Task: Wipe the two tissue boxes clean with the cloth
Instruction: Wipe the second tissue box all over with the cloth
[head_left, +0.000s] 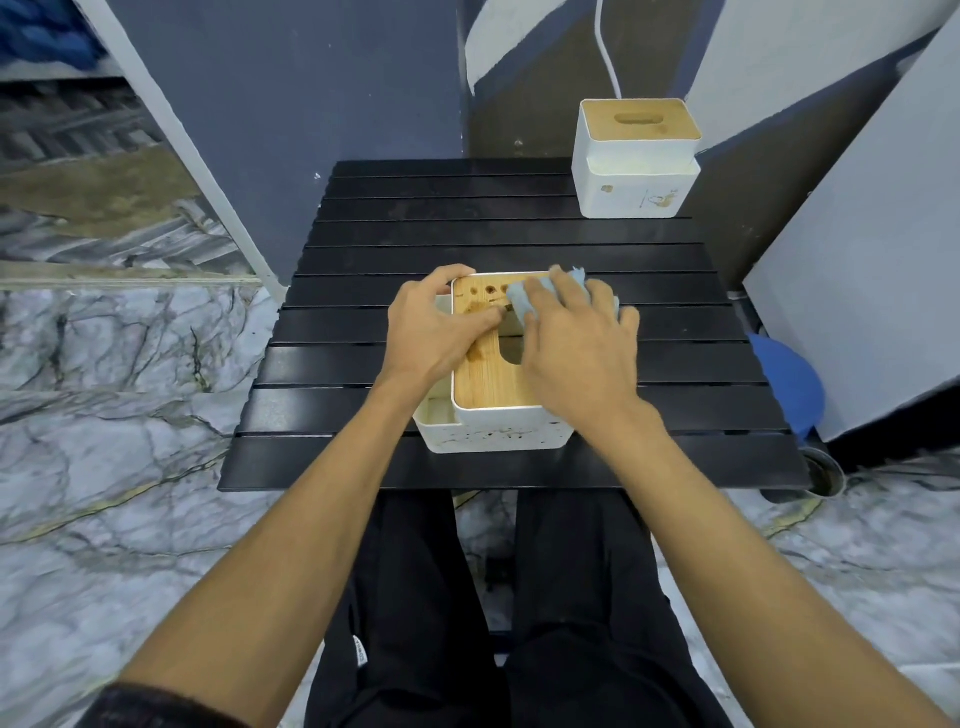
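- Near tissue box (488, 384): white body, bamboo lid, set on the black slatted table (337, 415) near the middle, slightly towards the near edge.
- Open side compartment seen on its left side; small round holes seen at the lid's far-left corner.
- Brown stains (475, 354) seen on the left part of the lid; dark specks seen on the white near wall.
- Left hand (436, 327): laid over the box's far-left corner, fingers curled round the rim, thumb on the lid. Box is gripped.
- Cloth (519, 305): light blue, bunched, lying on the far-right part of the lid, mostly covered by the right hand.
- Right hand (576, 353): laid palm-down on the cloth, fingers spread and nearly straight; cloth is pressed onto the lid, not pinched as far as can be seen.
- Lid slot partly hidden between the two hands.
- Far tissue box (636, 161): same type, upright at the table's far-right corner, well apart from the hands, not touched.
- White cable (607, 47) seen hanging behind the far box.
- Blue round object (789, 384) seen on the floor right of the table, against a grey panel.
- Marble-pattern floor (104, 364) seen on the left and below; black trousers (415, 623) seen under the table's near edge.
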